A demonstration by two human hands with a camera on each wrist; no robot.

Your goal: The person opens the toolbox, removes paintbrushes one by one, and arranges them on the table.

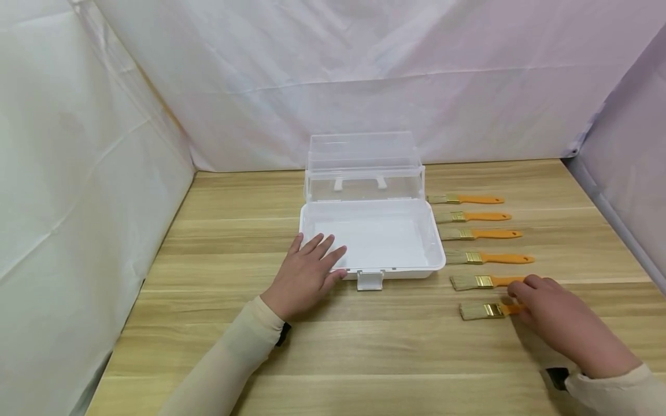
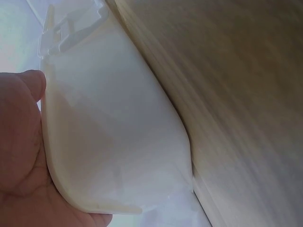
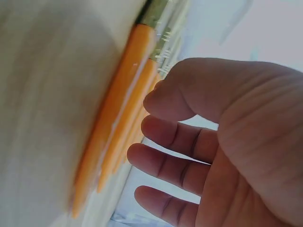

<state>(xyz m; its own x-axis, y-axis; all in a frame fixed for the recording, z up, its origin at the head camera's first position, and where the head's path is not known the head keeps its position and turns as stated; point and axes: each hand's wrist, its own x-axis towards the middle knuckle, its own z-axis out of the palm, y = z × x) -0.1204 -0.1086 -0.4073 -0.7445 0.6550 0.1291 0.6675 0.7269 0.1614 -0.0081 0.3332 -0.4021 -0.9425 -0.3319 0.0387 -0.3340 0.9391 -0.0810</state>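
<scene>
A white plastic box (image 1: 372, 240) stands with its clear lid (image 1: 364, 153) raised at the back. My left hand (image 1: 307, 277) rests on its front left corner, fingers spread over the rim; the left wrist view shows the palm against the box wall (image 2: 113, 127). At the right, my right hand (image 1: 559, 315) is over the handle of the nearest paintbrush (image 1: 476, 312), which has an orange handle and pale bristles. In the right wrist view its fingers are loosely bent beside the orange handle (image 3: 118, 99), with nothing visibly gripped.
More orange-handled paintbrushes (image 1: 496, 234) lie in a row right of the box, bristles pointing left. A latch (image 1: 370, 281) hangs at the box front. White cloth (image 1: 250, 86) walls off the back and sides of the wooden table (image 1: 364, 352).
</scene>
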